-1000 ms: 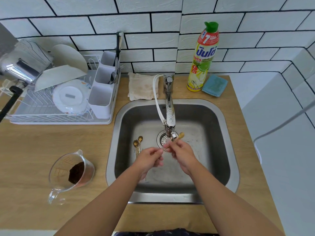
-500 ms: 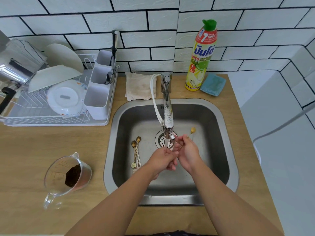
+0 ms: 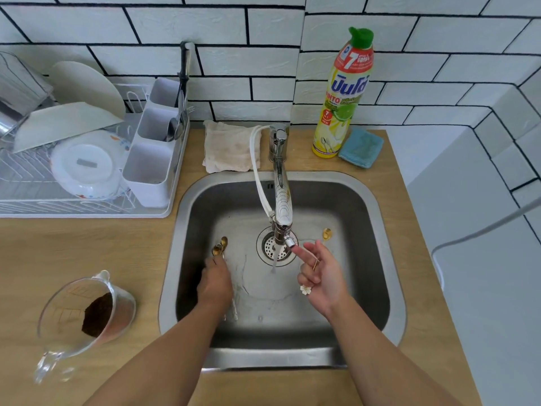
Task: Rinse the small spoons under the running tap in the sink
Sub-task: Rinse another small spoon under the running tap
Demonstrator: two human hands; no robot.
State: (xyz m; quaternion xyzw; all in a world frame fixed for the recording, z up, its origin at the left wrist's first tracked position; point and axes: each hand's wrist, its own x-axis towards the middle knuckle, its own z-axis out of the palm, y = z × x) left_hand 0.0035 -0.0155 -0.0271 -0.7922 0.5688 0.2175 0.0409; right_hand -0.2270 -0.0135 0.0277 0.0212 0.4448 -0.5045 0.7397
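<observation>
Water runs from the tap (image 3: 283, 213) into the steel sink (image 3: 371, 259). My right hand (image 3: 320, 278) is just right of the stream and pinches a small gold spoon (image 3: 327, 233) between its fingers. That spoon's bowl points to the far side and its white flower end sits by my palm. My left hand (image 3: 215, 281) reaches down to the sink floor on the left, over the handles of two more gold spoons (image 3: 220, 247). Only their bowls show past my fingertips, and the hand hides whether it grips them.
A glass measuring jug (image 3: 85, 315) with dark grounds lies tilted on the wooden counter, left of the sink. A dish rack (image 3: 87, 210) with plates and a cutlery holder stands at the back left. Behind the sink are a folded cloth (image 3: 229, 148), a dish soap bottle (image 3: 341, 95) and a blue sponge (image 3: 361, 146).
My hands were together under the tap on one spoon. They have parted: the left moved down to the spoons on the sink floor, and the right keeps the spoon beside the stream.
</observation>
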